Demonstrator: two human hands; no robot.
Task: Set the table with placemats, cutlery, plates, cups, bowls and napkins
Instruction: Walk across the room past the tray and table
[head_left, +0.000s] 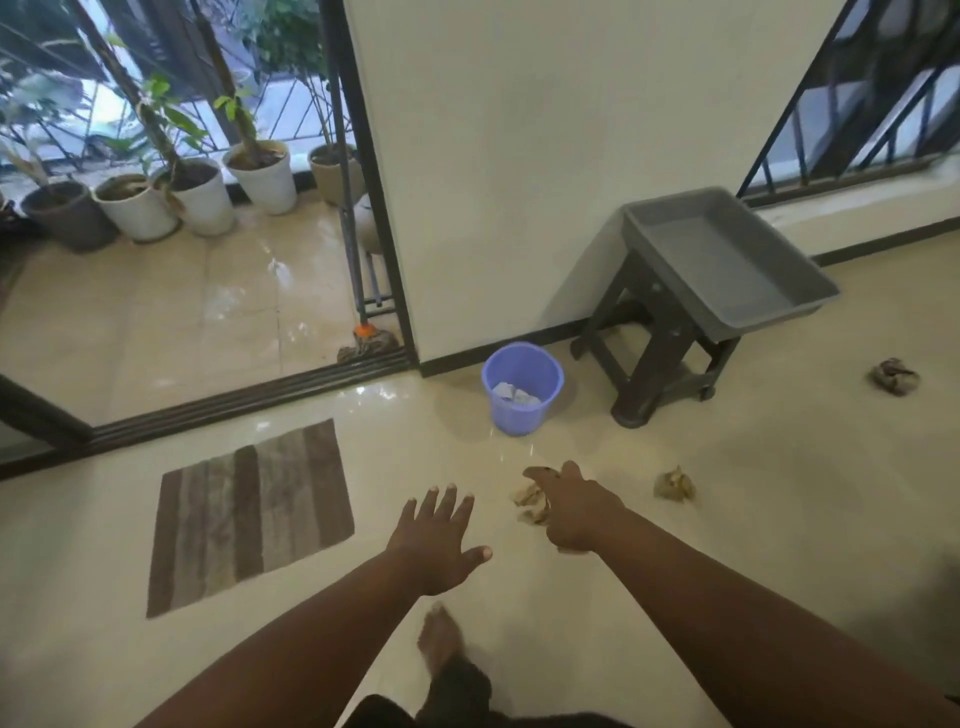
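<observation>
Napkin (531, 501), crumpled, sits under my curled right hand (574, 512); grip unclear. My left hand (439, 540) hovers spread. Two more wads (674, 484) (894, 375) dot bare floor beside one bucket (521, 387).

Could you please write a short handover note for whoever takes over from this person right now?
Left hand: open, fingers spread, holding nothing.
Right hand: fingers curled onto a crumpled paper on the floor; a firm grip cannot be confirmed.
Two more crumpled wads lie on the floor; the purple bin already holds paper.
No table, placemats, cutlery or plates are in view; table setting shows no progress and is all left.
</observation>
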